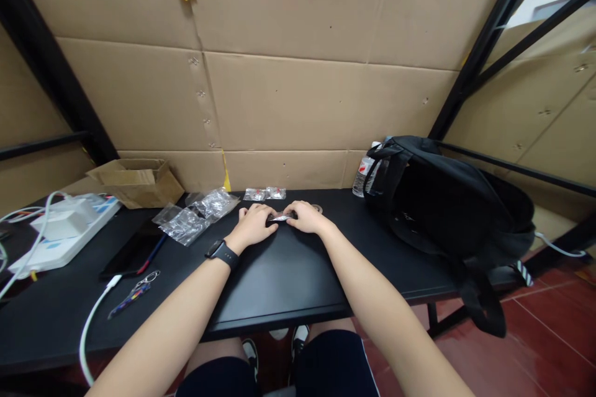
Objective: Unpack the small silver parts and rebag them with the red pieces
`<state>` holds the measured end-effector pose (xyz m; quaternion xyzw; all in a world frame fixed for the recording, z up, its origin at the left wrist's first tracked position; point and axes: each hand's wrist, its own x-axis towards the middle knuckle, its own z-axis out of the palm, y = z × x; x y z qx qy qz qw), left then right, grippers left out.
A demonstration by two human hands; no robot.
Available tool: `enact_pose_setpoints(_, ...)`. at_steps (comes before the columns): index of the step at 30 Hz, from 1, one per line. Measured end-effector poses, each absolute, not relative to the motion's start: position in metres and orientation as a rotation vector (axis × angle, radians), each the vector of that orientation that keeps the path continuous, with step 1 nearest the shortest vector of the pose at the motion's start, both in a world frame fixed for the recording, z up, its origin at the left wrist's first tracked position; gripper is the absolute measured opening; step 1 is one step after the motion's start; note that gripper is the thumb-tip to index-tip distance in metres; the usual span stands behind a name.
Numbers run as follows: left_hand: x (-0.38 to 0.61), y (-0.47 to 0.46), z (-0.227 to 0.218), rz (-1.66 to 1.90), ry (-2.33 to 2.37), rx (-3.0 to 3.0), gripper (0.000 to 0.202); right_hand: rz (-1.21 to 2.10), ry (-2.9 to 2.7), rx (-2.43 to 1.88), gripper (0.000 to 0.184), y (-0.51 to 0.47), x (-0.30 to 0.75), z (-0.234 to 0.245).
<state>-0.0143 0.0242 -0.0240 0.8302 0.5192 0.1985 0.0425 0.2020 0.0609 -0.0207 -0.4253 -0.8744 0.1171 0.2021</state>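
My left hand and my right hand meet at the middle of the black table. Between them is a small shiny clear plastic packet, pinched at either end by fingers and thumbs; its contents are too small to make out. Just behind my right hand shows the rim of what looks like a roll of tape, partly hidden. Two small clear packets with red marks lie side by side beyond my hands. Left of them rest crumpled clear plastic bags. A dark watch circles my left wrist.
At the left are a white power strip, a brown paper bag, a dark phone and a keychain. An open black backpack and a water bottle occupy the right. Cardboard walls the back.
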Motion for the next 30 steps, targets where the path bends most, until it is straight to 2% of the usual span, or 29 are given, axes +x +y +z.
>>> enact_pose_setpoints(3, -0.014, 0.027, -0.024, 0.673, 1.635, 2.483, 0.019, 0.414, -2.371, -1.229, 0.018, 0.058, 0.202, -0.014)
enact_pose_setpoints(8, -0.011, 0.027, -0.022, 0.767, 1.732, 2.302, 0.014, 0.552, -2.222, -1.268, 0.02, 0.053, 0.203, -0.006)
enact_pose_setpoints(13, -0.011, 0.024, -0.018, 0.773, 1.762, 2.233, 0.023, 0.678, -2.225, -1.175, 0.046, 0.054, 0.202, -0.013)
enact_pose_setpoints(18, -0.01, 0.024, -0.023, 0.78, 1.747, 2.281, 0.034, 0.71, -2.153, -1.186, 0.03, 0.065, 0.207, -0.019)
enact_pose_setpoints(23, -0.026, 0.032, -0.017, 0.877, 1.845, 2.321, 0.037, 0.407, -1.984, -1.352, 0.031, 0.08, 0.228, -0.023)
enact_pose_setpoints(27, -0.059, 0.042, -0.009, 0.93, 1.956, 2.25, 0.024, 0.181, -1.858, -1.605, 0.015, 0.089, 0.24, -0.027)
enact_pose_setpoints(30, -0.081, 0.048, -0.01, 0.916, 1.941, 2.246, 0.021, 0.099, -1.822, -1.76, 0.013, 0.092, 0.239, -0.027)
